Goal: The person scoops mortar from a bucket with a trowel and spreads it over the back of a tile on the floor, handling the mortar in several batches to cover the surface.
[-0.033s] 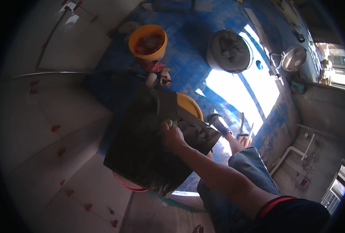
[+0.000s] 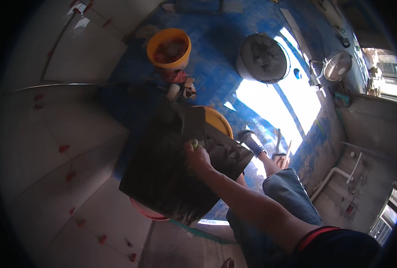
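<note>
My right hand [image 2: 197, 158] is closed around the handle of a flat rectangular trowel [image 2: 194, 121]. The trowel's blade rests against the face of a large dark tile or panel [image 2: 158, 165]. Ridges and patches of a wet-looking dark coat [image 2: 227, 149] show along the panel's right side. Beneath the panel, a yellow bucket or tub [image 2: 218, 120] peeks out at the far edge, and a pink-red rim [image 2: 147, 210] at the near left. My left hand is out of view.
Beyond the panel, a yellow bucket [image 2: 169, 47] with reddish contents and a large bucket of grey mortar [image 2: 263, 58] stand on the blue floor [image 2: 216, 67]. A fan [image 2: 338, 66] is at the right. Pale tiled wall [image 2: 73, 174] with red clips rises on the left; white pipes [image 2: 335, 178] run at the right.
</note>
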The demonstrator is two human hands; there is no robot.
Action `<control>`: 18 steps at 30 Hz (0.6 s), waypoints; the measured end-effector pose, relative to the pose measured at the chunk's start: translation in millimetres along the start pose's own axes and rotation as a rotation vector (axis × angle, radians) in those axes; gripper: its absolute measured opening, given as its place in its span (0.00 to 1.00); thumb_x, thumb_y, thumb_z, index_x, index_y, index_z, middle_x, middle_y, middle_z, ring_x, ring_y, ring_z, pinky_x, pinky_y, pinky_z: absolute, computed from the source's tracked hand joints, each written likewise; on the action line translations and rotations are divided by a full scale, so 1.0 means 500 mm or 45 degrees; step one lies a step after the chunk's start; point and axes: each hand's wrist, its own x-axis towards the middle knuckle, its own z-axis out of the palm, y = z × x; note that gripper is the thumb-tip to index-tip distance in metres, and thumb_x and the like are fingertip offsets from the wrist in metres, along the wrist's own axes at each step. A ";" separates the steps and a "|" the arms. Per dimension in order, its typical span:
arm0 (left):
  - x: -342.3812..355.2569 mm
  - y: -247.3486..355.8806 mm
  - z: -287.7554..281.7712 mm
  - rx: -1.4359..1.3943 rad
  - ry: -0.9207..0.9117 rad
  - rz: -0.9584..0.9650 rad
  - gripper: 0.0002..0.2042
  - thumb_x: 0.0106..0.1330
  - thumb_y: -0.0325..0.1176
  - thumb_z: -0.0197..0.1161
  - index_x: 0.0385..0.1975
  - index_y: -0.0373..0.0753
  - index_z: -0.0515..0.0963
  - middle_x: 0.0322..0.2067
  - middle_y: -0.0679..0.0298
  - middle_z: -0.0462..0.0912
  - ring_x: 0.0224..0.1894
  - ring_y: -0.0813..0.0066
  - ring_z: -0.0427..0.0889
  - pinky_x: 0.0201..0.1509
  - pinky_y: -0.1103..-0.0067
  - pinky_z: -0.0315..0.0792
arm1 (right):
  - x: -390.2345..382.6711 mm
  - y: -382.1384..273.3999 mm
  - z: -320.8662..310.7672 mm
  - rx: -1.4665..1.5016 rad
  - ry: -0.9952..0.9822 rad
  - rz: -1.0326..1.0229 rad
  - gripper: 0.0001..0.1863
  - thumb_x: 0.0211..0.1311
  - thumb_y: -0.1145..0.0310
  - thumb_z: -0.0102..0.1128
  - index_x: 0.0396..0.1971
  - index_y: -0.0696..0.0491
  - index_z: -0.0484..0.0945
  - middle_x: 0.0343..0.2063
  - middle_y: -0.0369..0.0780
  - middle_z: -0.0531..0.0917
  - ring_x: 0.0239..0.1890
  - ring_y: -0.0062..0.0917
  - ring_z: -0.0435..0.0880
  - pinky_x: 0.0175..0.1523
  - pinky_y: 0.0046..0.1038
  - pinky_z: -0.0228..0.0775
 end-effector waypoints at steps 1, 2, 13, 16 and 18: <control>-0.002 0.017 -0.003 -0.036 0.031 0.053 0.22 0.70 0.49 0.53 0.54 0.39 0.75 0.52 0.48 0.78 0.57 0.54 0.74 0.61 0.69 0.66 | -0.019 0.000 0.002 0.004 0.003 0.004 0.33 0.64 0.44 0.48 0.49 0.62 0.73 0.47 0.56 0.79 0.54 0.49 0.76 0.57 0.42 0.67; 0.001 0.009 -0.004 -0.023 0.028 0.053 0.22 0.70 0.49 0.53 0.54 0.39 0.75 0.52 0.48 0.78 0.57 0.54 0.74 0.61 0.69 0.66 | -0.038 -0.002 0.002 0.008 0.119 0.010 0.33 0.64 0.43 0.48 0.50 0.62 0.72 0.48 0.57 0.78 0.53 0.49 0.76 0.57 0.42 0.68; 0.000 0.104 -0.055 -0.230 -0.078 -0.427 0.24 0.68 0.51 0.55 0.58 0.44 0.74 0.46 0.56 0.80 0.36 0.67 0.78 0.26 0.68 0.75 | -0.165 0.195 -0.137 -0.217 0.571 0.037 0.30 0.66 0.46 0.49 0.50 0.61 0.70 0.43 0.55 0.80 0.46 0.51 0.79 0.53 0.43 0.69; -0.002 0.133 -0.064 -0.265 -0.024 -0.433 0.24 0.69 0.49 0.53 0.58 0.40 0.73 0.51 0.55 0.79 0.47 0.64 0.79 0.41 0.67 0.78 | -0.189 0.254 -0.213 -0.195 0.506 -0.029 0.29 0.67 0.46 0.47 0.49 0.60 0.69 0.38 0.53 0.81 0.41 0.43 0.81 0.50 0.39 0.71; 0.066 -0.034 -0.042 -0.121 -0.044 -0.192 0.24 0.70 0.48 0.52 0.57 0.37 0.73 0.53 0.54 0.78 0.53 0.62 0.76 0.50 0.68 0.74 | -0.200 0.251 -0.236 -0.135 0.445 -0.020 0.27 0.68 0.47 0.48 0.46 0.59 0.70 0.34 0.50 0.81 0.37 0.39 0.82 0.44 0.37 0.72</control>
